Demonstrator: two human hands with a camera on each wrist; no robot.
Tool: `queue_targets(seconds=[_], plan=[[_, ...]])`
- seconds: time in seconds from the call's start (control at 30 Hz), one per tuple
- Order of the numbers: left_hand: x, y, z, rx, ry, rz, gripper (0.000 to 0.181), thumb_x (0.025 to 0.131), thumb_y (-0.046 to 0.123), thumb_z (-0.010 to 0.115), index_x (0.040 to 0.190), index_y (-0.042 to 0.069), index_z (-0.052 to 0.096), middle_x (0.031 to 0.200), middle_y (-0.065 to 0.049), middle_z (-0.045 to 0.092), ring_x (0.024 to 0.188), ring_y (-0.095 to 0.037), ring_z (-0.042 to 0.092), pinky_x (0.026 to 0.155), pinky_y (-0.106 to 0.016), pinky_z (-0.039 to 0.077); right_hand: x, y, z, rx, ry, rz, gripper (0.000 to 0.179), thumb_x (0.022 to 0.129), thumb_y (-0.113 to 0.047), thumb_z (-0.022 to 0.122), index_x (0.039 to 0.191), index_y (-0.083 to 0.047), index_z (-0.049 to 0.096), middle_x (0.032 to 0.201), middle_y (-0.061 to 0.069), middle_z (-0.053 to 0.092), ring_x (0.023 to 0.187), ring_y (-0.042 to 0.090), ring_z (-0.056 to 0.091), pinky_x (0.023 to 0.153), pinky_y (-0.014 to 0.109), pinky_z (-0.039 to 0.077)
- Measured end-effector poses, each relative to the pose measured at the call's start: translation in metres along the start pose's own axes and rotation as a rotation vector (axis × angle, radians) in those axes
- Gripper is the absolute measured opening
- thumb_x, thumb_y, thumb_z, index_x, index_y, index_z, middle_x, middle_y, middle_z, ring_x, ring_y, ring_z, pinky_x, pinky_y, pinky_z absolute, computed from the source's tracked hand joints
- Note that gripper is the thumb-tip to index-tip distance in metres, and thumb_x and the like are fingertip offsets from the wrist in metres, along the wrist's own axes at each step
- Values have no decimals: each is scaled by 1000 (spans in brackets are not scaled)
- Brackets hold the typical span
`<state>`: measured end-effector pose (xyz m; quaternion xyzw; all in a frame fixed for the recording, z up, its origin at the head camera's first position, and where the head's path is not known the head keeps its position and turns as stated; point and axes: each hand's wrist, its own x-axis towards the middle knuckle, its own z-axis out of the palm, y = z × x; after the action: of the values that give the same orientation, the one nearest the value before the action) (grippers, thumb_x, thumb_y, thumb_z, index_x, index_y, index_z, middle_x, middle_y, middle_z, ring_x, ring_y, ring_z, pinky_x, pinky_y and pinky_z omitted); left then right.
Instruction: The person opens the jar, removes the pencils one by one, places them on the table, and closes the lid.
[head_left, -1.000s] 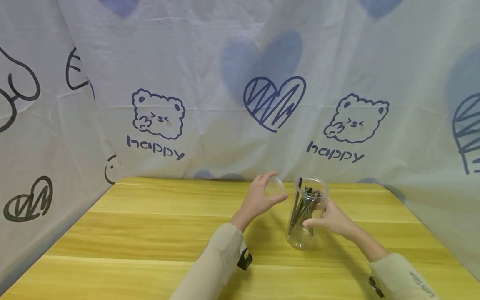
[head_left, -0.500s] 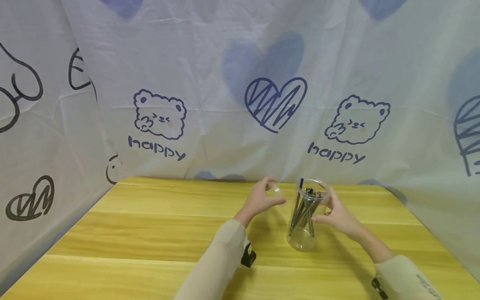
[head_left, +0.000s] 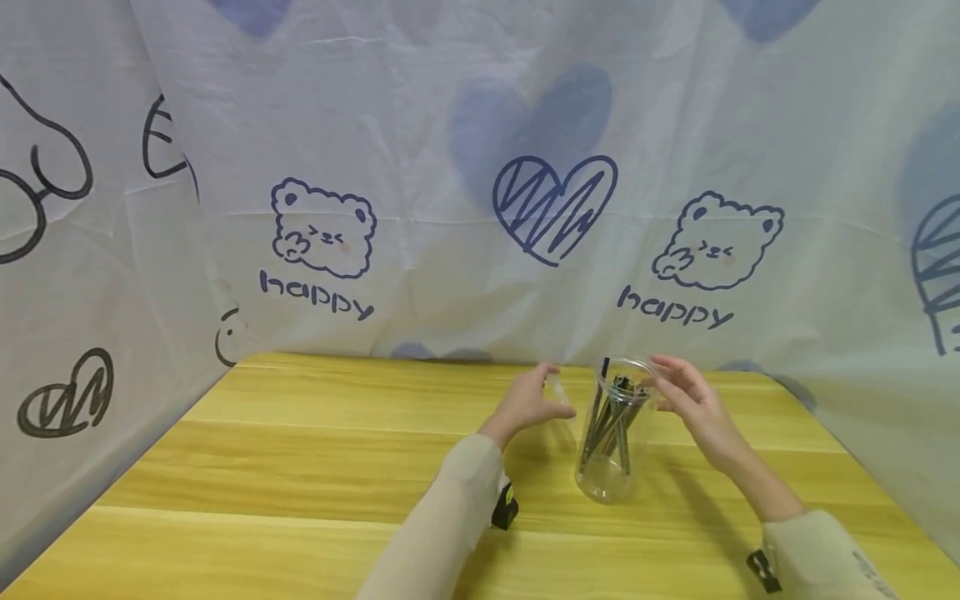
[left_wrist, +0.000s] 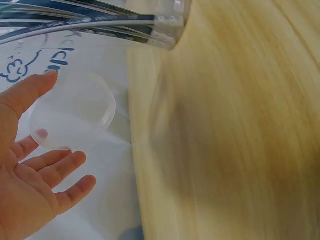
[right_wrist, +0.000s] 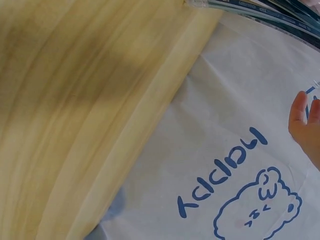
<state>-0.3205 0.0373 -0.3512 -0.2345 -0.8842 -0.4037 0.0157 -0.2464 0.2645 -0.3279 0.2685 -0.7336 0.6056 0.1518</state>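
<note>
A tall clear plastic jar (head_left: 604, 485) stands upright on the wooden table, its top uncovered. Dark pencils (head_left: 609, 429) lean at different angles inside it. To the left of the jar, my left hand (head_left: 523, 405) holds a round clear lid (left_wrist: 75, 112) by its edge, between thumb and fingers, with the lid tipped on its side. My right hand (head_left: 705, 417) is raised at the jar's right, fingertips right at the rim and not curled around anything. Only a few fingertips of that hand (right_wrist: 306, 127) appear in the right wrist view.
The yellow wood-grain table (head_left: 300, 467) reaches back to a white cloth backdrop (head_left: 442, 275) printed with hearts, bears and the word "happy". More cloth hangs along the left and right sides. Dark wrist devices (head_left: 506, 507) sit at both cuffs.
My right hand has let go of the jar's side and risen to the rim at the right. My left hand, still holding the lid, has turned it more edge-on. The jar stays in place.
</note>
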Motion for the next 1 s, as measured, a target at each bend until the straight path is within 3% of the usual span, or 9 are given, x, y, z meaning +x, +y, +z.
queue_targets(seconds=[0.2,0.63,1.0], plan=[[5,-2,3,89,-30,-5,70,71,27,76,129,6,43,128,-11,47,115,-26,45,95,-38,37,3,-2,2,4,24,-35,28,92,0,43,120,6,45,105,-8,59,92,6,55,73,18,48],[12,-5,12,134,-60,16,69,73,27,73,129,5,40,125,-13,49,113,-27,46,96,-36,37,3,-2,5,95,74,-82,25,89,7,43,110,-2,53,98,-4,62,84,8,57,68,19,48],[9,-10,16,154,-173,-27,65,75,24,72,128,5,38,107,-14,56,97,-25,54,86,-34,44,0,3,5,64,98,-65,20,90,4,45,109,6,48,98,-4,62,85,8,57,67,21,48]])
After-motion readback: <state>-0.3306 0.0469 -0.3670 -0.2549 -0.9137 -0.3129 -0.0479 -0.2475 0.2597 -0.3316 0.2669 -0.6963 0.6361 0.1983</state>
